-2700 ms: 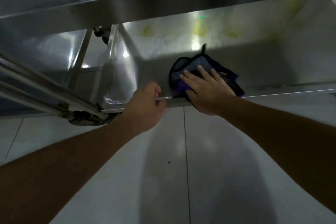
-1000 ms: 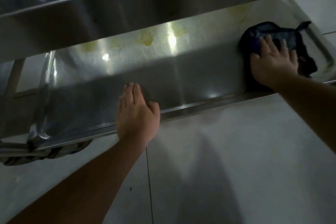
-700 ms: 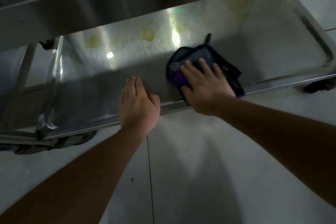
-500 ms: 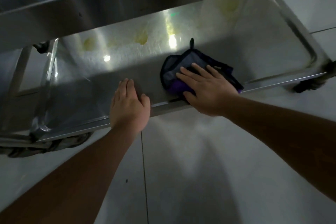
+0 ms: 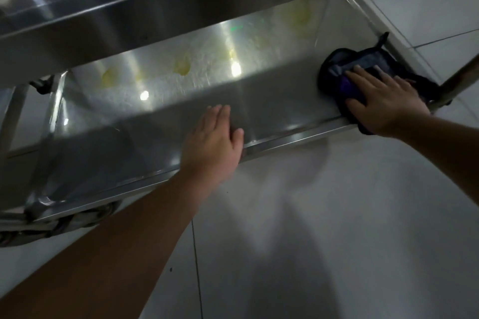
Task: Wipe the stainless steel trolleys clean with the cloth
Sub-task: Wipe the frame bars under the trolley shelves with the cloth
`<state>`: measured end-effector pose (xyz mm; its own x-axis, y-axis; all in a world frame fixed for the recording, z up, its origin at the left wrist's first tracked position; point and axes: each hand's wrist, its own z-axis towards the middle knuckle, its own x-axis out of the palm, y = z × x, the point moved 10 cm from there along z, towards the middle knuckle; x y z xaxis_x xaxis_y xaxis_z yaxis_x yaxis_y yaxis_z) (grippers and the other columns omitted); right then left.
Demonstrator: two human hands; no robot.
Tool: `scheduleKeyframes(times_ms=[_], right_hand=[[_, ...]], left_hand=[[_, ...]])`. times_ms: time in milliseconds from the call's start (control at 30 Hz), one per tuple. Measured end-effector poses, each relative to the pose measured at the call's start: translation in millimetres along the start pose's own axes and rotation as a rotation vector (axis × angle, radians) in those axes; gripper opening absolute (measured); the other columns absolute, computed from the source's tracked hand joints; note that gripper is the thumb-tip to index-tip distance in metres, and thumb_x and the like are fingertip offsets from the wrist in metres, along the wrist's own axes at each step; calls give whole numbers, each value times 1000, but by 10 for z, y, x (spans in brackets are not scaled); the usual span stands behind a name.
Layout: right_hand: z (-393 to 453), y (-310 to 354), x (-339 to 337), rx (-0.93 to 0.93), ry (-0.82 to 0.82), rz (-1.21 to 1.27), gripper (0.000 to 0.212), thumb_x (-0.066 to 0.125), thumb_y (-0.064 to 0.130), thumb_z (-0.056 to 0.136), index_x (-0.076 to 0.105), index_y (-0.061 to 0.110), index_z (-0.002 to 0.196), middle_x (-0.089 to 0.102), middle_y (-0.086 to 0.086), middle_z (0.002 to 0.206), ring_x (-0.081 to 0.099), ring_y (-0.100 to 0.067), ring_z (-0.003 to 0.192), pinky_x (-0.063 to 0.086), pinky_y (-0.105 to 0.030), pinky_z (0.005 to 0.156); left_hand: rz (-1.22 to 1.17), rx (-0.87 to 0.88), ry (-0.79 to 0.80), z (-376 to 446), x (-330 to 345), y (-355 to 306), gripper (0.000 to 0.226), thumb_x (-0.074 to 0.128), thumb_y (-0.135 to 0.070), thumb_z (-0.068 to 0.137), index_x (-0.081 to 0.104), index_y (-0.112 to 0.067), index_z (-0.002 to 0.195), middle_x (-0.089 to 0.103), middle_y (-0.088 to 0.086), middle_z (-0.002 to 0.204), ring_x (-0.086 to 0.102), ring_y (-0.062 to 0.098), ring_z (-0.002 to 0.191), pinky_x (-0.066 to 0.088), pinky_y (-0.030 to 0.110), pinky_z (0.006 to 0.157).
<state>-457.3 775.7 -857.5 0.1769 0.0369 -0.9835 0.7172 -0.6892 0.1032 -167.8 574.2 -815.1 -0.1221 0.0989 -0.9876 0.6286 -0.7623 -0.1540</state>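
Note:
The stainless steel trolley's bottom shelf [image 5: 280, 101] stretches across the view, with yellowish stains along its far side. A dark blue and purple cloth [image 5: 344, 65] lies at the shelf's right end. My right hand [image 5: 381, 101] presses flat on the cloth with fingers spread. My left hand [image 5: 215, 142] rests flat on the shelf's near rim at the middle, fingers straight and together. The upper shelf [image 5: 129, 8] overhangs the back.
The trolley's left frame tubes [image 5: 51, 111] and a caster [image 5: 77, 217] sit at the lower left. A right corner post [image 5: 458, 77] stands just beyond the cloth. Pale tiled floor [image 5: 311, 228] fills the foreground and the right.
My right hand has slid the cloth from the shelf's middle back to its right end. My left hand has stayed flat on the near rim.

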Motion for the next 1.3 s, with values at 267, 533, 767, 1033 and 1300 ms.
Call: scheduleKeyframes(times_ms=[267,533,767,1033,1300], right_hand=[[-59,195,34,21,-32,9,76,14,69,95,0,39,163,7,13,173,3,-23,160,9,-50,125],[-284,1300,132,-416,79,27,68,5,65,100,-4,43,164,-7,22,169,-13,-12,158,-7,-44,128],[283,-185,-70,-8,21,66,76,11,66,91,1,43,163,0,18,173,-3,-16,160,-1,-49,127],[856,-114,-248,254,-60,203,73,18,55,101,4,26,166,-2,2,175,-10,-28,160,-7,-50,127],[547,1901,-38,-355,10,123,69,25,58,103,12,34,166,6,12,174,-2,-18,161,-1,-45,129]], left_hand=[[116,50,-2,98,385,-608,68,31,-47,109,24,-13,168,21,9,175,12,26,163,9,41,130],[52,92,-38,88,342,-628,71,31,-43,102,41,-3,160,35,17,168,26,32,159,22,49,128],[77,100,-40,100,362,-600,69,31,-46,104,37,-9,163,33,13,170,25,29,160,21,45,128],[96,81,-26,117,414,-571,74,24,-51,102,31,-14,166,25,8,174,18,25,162,12,40,130],[129,84,-10,109,418,-586,75,26,-48,102,32,-8,165,30,13,171,22,27,161,22,45,129]])
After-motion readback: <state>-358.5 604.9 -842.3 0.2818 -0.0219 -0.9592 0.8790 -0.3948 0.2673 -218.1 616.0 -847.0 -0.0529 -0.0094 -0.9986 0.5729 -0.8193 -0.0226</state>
